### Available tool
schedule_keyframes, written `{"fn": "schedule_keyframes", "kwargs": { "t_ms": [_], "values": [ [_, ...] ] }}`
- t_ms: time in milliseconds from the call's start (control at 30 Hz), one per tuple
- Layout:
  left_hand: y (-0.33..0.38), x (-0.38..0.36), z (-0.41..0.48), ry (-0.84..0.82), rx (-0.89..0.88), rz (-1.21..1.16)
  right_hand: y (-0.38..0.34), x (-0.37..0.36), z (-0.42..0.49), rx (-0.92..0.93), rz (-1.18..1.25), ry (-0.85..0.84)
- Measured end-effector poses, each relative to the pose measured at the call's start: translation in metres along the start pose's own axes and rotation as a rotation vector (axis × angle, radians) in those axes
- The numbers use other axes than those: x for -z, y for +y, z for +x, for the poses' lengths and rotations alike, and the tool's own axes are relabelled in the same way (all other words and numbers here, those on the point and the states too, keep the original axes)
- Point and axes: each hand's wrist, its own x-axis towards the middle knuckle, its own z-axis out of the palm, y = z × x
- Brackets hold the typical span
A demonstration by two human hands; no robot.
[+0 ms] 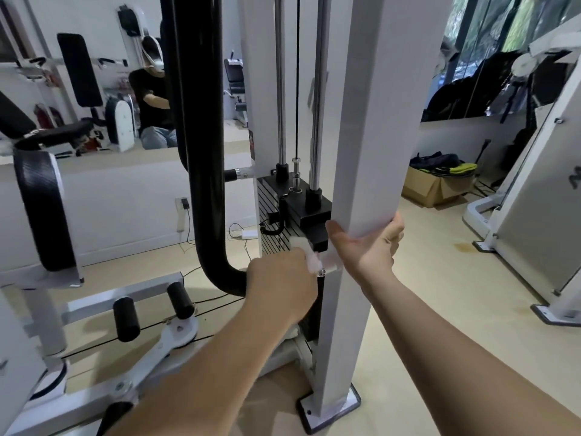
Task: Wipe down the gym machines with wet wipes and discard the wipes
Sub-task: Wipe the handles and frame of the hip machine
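In the middle of the frame the left hand (283, 281) is gripping a bunched wet wipe (307, 251), its fingers curled round it, and is pressing the white wad against the short white crosspiece (330, 263) that joins the machine's frame just below the black weight stack (295, 212). The wipe is blurred, so how it is folded cannot be told, but it is sitting at the fingertips where it can be rubbed into the narrow corner between stack and frame. Just right of centre the right hand (366, 243) is clasping the white upright post (371, 121), thumb on the left face and fingers wrapping round the right edge. It is carrying no wipe, and is probably steadying the person while they are leaning in low toward the machine. The black curved tube (204, 184) is running down the left of centre and bending in behind the left hand, so that hand is reaching past it to get at the crosspiece. The chrome guide rods (279, 89) are rising from the stack toward the top of the frame, and two black foot rollers (125, 319) are lying at the lower left. A cardboard box (434, 190) is standing on the floor (440, 278) at the right, well apart from the hands. Judging from this, the wiping step is under way on this machine and the discarding is not yet done; no bin is showing anywhere in view.
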Motion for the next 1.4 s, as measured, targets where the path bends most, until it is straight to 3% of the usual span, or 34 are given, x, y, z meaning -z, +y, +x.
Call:
{"fn": "schedule_keyframes", "kwargs": {
  "t_ms": [133,233,367,500,533,633,767,933,1033,1133,1267,1400],
  "values": [
    [-0.003,-0.044,-0.045,0.153,-0.069,0.149,0.001,-0.001,0.001,0.003,-0.005,0.021],
    [-0.008,-0.042,-0.039,0.134,-0.092,0.198,0.003,-0.001,0.002,0.027,0.005,0.017],
    [-0.005,-0.007,0.0,-0.013,-0.004,0.071,0.002,-0.002,0.001,0.03,-0.003,0.026],
    [-0.008,0.024,0.036,-0.354,-0.037,-0.199,-0.001,-0.002,-0.001,0.018,-0.007,0.02],
    [-0.007,0.022,0.035,-0.327,-0.031,-0.184,-0.001,-0.002,-0.002,0.016,-0.012,0.018],
    [-0.001,0.002,0.002,-0.014,-0.008,0.031,-0.001,-0.002,-0.002,0.023,-0.018,0.021],
    [-0.01,-0.033,-0.046,0.134,-0.091,0.262,0.002,-0.002,0.0,0.029,-0.019,0.029],
    [-0.013,-0.023,-0.039,0.009,-0.097,0.275,0.003,-0.004,0.003,0.028,-0.015,0.027],
    [-0.007,0.006,-0.003,-0.053,-0.048,0.034,0.004,-0.004,0.003,0.031,-0.02,0.03],
    [-0.005,0.022,0.03,-0.258,0.001,-0.218,0.004,-0.004,0.003,0.036,-0.01,0.027],
    [-0.001,-0.003,-0.004,0.009,-0.021,0.024,0.004,-0.003,0.003,0.045,-0.001,0.048],
    [-0.014,-0.039,-0.045,0.171,-0.09,0.163,0.008,-0.005,0.005,0.054,-0.007,0.054]
  ]
}}
